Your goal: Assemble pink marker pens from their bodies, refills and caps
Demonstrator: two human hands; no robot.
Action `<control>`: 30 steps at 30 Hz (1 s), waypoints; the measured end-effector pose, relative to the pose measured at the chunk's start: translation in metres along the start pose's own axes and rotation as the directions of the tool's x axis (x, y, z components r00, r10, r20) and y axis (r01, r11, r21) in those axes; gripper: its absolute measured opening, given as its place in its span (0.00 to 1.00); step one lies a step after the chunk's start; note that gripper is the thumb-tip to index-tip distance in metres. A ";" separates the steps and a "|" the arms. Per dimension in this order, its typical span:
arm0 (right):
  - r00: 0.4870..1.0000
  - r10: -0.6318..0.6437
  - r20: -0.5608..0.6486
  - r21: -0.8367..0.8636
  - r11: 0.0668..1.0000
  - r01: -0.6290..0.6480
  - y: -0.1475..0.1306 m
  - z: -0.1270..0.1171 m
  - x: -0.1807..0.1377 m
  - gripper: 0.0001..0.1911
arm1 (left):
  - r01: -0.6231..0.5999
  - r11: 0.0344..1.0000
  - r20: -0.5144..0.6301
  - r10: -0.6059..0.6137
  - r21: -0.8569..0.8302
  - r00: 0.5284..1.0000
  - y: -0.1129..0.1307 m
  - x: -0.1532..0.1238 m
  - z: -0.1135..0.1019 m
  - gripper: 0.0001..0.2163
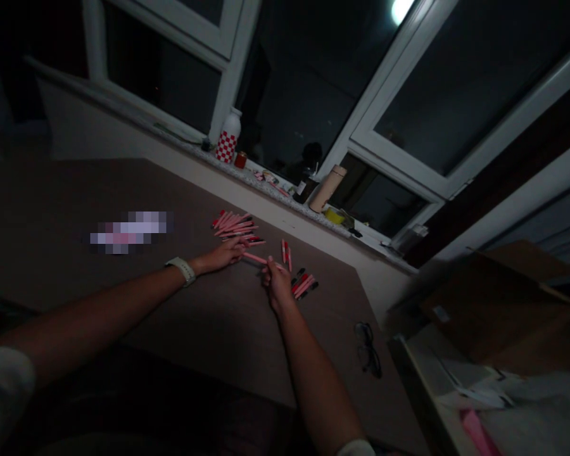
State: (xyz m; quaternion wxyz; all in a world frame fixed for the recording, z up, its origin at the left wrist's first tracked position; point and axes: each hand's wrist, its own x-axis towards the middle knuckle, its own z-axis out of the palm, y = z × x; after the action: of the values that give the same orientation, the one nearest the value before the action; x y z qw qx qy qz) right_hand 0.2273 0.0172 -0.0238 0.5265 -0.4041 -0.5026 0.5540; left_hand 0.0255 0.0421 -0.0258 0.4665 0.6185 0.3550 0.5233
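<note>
Pink pen (255,258), just one, clamped in right hand (278,285); left hand (225,254), grip unclear.

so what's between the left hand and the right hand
In the head view, a slim pink stick spans the gap: one end is at the fingertips of the left hand, and the right hand grips it toward the other.
</note>
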 end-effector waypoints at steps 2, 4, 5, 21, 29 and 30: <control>1.000 -0.002 0.000 -0.001 1.000 0.002 -0.001 0.000 0.000 0.27 | 0.009 1.000 -0.001 -0.009 0.009 1.000 0.004 -0.002 0.001 0.14; 1.000 0.013 -0.005 -0.008 1.000 -0.013 -0.002 0.000 -0.001 0.26 | 0.027 0.999 0.029 -0.028 0.045 0.999 0.007 -0.004 0.002 0.15; 1.000 0.024 -0.016 -0.006 1.000 -0.024 -0.002 0.000 -0.001 0.27 | 0.024 0.999 0.028 -0.025 0.040 0.999 0.008 -0.004 0.001 0.15; 0.999 0.031 -0.018 0.007 0.999 -0.031 -0.002 0.003 0.000 0.23 | 0.012 0.999 -0.012 -0.011 0.050 1.000 0.003 -0.002 -0.001 0.09; 0.997 0.030 -0.070 0.027 0.999 -0.028 -0.004 0.002 -0.001 0.24 | -0.043 0.971 0.012 0.041 0.237 0.999 0.011 -0.006 0.001 0.13; 0.997 0.030 -0.074 0.040 0.999 -0.027 -0.004 0.002 -0.001 0.24 | -0.065 0.957 0.033 0.058 0.284 0.998 0.012 -0.007 0.001 0.14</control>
State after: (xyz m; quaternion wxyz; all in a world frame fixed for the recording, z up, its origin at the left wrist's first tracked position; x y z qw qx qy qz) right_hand 0.2265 0.0158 -0.0193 0.5449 -0.4213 -0.4656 0.5557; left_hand 0.0242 0.0317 -0.0163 0.3606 0.6962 0.4014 0.4734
